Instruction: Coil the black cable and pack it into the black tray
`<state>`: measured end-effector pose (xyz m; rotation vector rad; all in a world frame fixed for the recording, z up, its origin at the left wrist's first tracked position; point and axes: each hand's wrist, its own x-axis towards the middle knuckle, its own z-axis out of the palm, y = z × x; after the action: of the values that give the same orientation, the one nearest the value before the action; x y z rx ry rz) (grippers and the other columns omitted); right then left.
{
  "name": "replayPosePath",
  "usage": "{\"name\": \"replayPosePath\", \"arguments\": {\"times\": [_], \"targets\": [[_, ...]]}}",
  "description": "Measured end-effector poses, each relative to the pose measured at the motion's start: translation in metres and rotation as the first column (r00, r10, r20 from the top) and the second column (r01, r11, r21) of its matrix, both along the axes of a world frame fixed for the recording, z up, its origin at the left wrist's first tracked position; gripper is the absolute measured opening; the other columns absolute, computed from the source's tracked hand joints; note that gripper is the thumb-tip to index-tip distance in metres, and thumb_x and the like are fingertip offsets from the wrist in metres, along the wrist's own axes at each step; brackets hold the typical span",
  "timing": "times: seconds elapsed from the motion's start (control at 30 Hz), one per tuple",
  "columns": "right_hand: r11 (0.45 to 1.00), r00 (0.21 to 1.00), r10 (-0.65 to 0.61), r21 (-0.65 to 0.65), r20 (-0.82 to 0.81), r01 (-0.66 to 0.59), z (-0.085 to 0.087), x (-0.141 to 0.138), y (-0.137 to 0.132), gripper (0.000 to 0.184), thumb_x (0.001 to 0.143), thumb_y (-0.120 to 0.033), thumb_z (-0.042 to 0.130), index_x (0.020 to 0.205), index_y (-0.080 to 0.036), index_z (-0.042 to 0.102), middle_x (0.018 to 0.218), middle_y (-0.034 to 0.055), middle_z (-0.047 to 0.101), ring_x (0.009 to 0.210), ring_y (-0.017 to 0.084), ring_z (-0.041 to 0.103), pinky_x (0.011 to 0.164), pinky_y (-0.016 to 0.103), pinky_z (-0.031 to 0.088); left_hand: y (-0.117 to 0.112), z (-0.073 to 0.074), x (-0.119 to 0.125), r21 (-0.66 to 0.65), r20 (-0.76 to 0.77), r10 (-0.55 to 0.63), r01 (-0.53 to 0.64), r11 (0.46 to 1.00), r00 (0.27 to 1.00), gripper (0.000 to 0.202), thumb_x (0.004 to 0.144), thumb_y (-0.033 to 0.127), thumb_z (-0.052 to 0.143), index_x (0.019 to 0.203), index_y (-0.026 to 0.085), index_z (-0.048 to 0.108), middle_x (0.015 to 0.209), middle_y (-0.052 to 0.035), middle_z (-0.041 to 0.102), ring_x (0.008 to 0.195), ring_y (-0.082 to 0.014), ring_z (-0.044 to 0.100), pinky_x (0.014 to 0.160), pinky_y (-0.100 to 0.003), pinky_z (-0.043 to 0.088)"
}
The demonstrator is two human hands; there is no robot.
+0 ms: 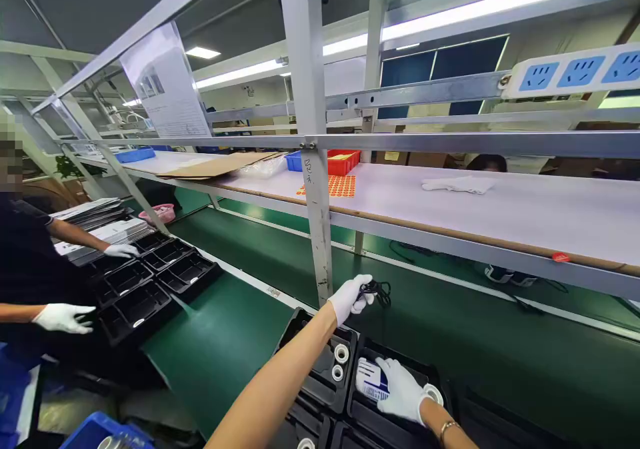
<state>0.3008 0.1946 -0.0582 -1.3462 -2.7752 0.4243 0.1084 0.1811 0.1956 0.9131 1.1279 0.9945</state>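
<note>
My left hand [351, 299], in a white glove, is closed around a coiled black cable [383, 294] and holds it up over the far edge of the black trays. Lower right, my gloved right hand [401, 390] reaches into a black tray [367, 349], its fingers on a white-and-blue package [369, 379] with printed text. Beside that wrist lies a white round part [433, 393]. The neighbouring tray [320, 386] holds two white ring-shaped parts [341, 353]. More black trays, partly cut off, stand nearer to me.
A co-worker's gloved hands [67, 318] are over more black trays [135, 302] at left. An upright metal post [315, 236] rises just beyond my left hand. A shelf [525, 216] carries a red bin [343, 162] and orange sticker sheet [341, 186]. A blue bin [95, 429] stands lower left.
</note>
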Motion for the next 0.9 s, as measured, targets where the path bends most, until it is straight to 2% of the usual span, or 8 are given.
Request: {"name": "replayPosePath", "arguments": {"times": [0.23,0.43,0.53,0.6,0.63,0.7,0.8,0.9], "targets": [[1.000,0.995,0.003,-0.014,0.098,-0.002,-0.015,0.004,-0.017,0.087,0.074,-0.033,0.067,0.153,-0.001,0.050,0.142,0.0305,0.063,0.131,0.042,0.062,0.114,0.052,0.049,0.025,0.001,0.035,-0.010,-0.101,-0.042,0.041,0.999,0.994,0.040,0.102,0.038,0.040,0.068,0.018,0.050,0.056,0.0027,0.056,0.035,-0.0045,0.022,0.041,-0.025,0.012],[0.991,0.999,-0.016,0.132,0.044,0.011,-0.004,0.007,-0.020,0.071,0.067,-0.038,0.075,0.136,-0.019,0.071,0.137,0.0198,0.071,0.127,0.050,0.063,0.109,0.063,0.051,0.029,0.004,0.047,-0.002,-0.210,-0.092,0.094,0.996,0.973,0.040,0.102,0.036,0.037,0.069,0.018,0.049,0.054,0.0029,0.056,0.035,-0.0055,0.025,0.042,-0.026,0.013],[0.962,0.991,-0.095,0.247,-0.091,0.115,0.032,0.029,-0.007,0.052,0.089,-0.046,0.061,0.134,-0.021,0.071,0.128,0.0178,0.076,0.117,0.042,0.070,0.102,0.058,0.056,0.024,0.009,0.049,-0.006,-0.279,-0.168,0.173,0.985,0.945,0.041,0.101,0.035,0.039,0.066,0.018,0.051,0.051,0.0026,0.055,0.035,-0.0061,0.025,0.041,-0.027,0.012],[0.898,0.948,-0.192,0.343,-0.255,0.274,0.071,0.047,0.007,0.062,0.101,-0.046,0.040,0.145,-0.008,0.058,0.143,0.0264,0.064,0.135,0.042,0.059,0.117,0.061,0.043,0.019,0.010,0.051,-0.019,-0.305,-0.250,0.257,0.966,0.919,0.037,0.099,0.034,0.043,0.066,0.019,0.051,0.049,0.0028,0.054,0.035,-0.0067,0.024,0.042,-0.027,0.011],[0.856,0.878,-0.202,0.357,-0.434,0.374,0.093,0.055,0.014,0.070,0.096,-0.051,0.047,0.145,-0.002,0.056,0.148,0.0294,0.060,0.141,0.044,0.053,0.121,0.062,0.038,0.018,0.010,0.051,-0.030,-0.308,-0.304,0.310,0.950,0.902,0.035,0.098,0.035,0.046,0.067,0.019,0.053,0.050,0.0029,0.055,0.035,-0.0070,0.024,0.042,-0.027,0.010],[0.937,0.790,-0.150,0.171,-0.594,0.306,0.133,0.064,0.025,0.070,0.086,-0.051,0.054,0.142,-0.010,0.058,0.147,0.0226,0.063,0.139,0.041,0.056,0.121,0.061,0.040,0.017,0.006,0.053,-0.028,-0.341,-0.374,0.388,0.921,0.862,0.037,0.097,0.044,0.052,0.071,0.018,0.060,0.052,0.0015,0.058,0.037,-0.0076,0.026,0.042,-0.027,0.012],[0.972,0.756,-0.226,-0.095,-0.615,0.213,0.170,0.063,0.028,0.055,0.089,-0.056,0.045,0.121,-0.018,0.068,0.113,0.0152,0.078,0.108,0.034,0.071,0.104,0.055,0.055,0.022,-0.004,0.055,0.164,-0.399,-0.135,0.215,0.963,0.907,0.052,0.095,0.064,0.052,0.084,0.016,0.068,0.067,-0.0007,0.061,0.044,-0.0081,0.033,0.045,-0.026,0.022],[0.951,0.687,-0.307,-0.232,-0.659,0.202,0.179,0.045,0.017,0.058,0.089,-0.065,0.048,0.116,-0.017,0.067,0.088,0.0093,0.075,0.084,0.029,0.070,0.089,0.049,0.059,0.029,-0.013,0.066,0.334,-0.174,0.179,-0.113,0.936,0.968,0.053,0.100,0.063,0.038,0.100,0.017,0.063,0.089,-0.0007,0.058,0.058,-0.0081,0.037,0.052,-0.023,0.028]]}}
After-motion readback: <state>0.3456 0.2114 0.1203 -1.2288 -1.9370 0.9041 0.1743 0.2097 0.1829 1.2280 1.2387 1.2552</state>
